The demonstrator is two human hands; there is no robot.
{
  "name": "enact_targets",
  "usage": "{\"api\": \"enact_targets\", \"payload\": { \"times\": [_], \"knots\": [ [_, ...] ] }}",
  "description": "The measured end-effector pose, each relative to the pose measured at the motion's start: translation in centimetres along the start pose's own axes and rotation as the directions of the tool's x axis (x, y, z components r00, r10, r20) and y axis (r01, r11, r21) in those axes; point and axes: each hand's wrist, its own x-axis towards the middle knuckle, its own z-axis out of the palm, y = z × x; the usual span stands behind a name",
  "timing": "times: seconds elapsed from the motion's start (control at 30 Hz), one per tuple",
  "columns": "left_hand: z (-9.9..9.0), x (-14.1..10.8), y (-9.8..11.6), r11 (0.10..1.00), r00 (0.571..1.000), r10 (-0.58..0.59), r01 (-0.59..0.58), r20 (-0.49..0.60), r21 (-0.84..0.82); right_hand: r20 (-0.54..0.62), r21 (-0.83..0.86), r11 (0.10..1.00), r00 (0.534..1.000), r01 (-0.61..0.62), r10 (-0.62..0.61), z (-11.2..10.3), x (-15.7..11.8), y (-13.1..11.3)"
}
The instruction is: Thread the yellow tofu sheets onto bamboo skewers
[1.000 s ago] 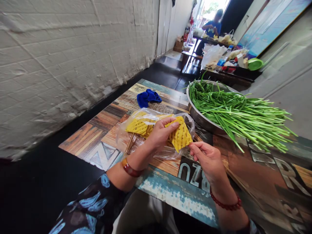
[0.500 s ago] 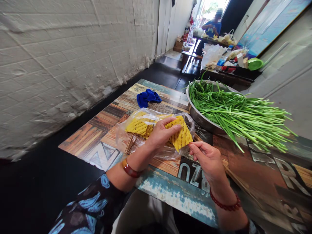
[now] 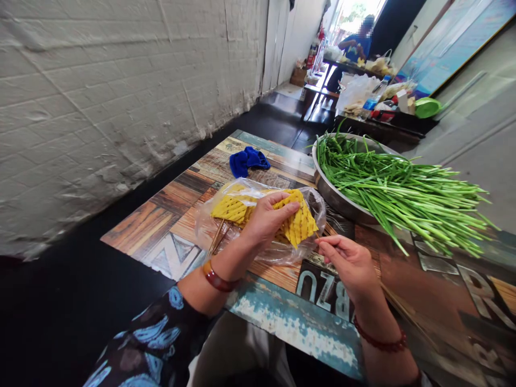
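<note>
My left hand [image 3: 268,217] pinches a flat yellow slab of food [image 3: 300,220], scored with slanting cuts, between thumb and fingers. By the slab's lower right corner, my right hand [image 3: 349,263] grips a thin bamboo skewer [image 3: 317,235]; whether its tip is inside the slab I cannot make out. Beneath my left hand lies a clear plastic bag [image 3: 205,220] with more yellow scored slabs [image 3: 228,209] on it. Skewers [image 3: 217,236] stick out from these at the left. More loose skewers [image 3: 403,309] rest on the table to the right of my right wrist.
A metal bowl [image 3: 334,196] heaped with long green chives [image 3: 403,188] stands on the patterned table [image 3: 161,209] at the right. Behind the bag sits a blue cloth [image 3: 248,161]. Farther back, a person [image 3: 358,45] is at another table among bags and bottles.
My right hand has drawn slightly away from the slab's corner, so a short length of skewer shows between them. My left hand keeps its hold; the whole view has shifted a little.
</note>
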Motion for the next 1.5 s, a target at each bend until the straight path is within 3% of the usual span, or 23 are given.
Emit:
{"api": "enact_targets", "payload": {
  "times": [0.7,1.07,1.5],
  "knots": [
    [0.49,-0.32,0.32,0.996,0.996,-0.083,0.083,-0.008,-0.025,-0.030,-0.131,0.989,0.997,0.070,-0.074,0.17,0.17,0.35],
    [0.03,0.10,0.01,0.998,0.998,0.062,-0.062,0.011,0.026,-0.041,-0.075,0.995,0.996,0.071,-0.074,0.05,0.13,0.19],
    [0.00,0.11,-0.23,0.997,0.999,0.053,-0.053,0.004,0.062,-0.033,-0.144,0.980,0.989,0.137,-0.143,0.03,0.11,-0.19]
  ]
}}
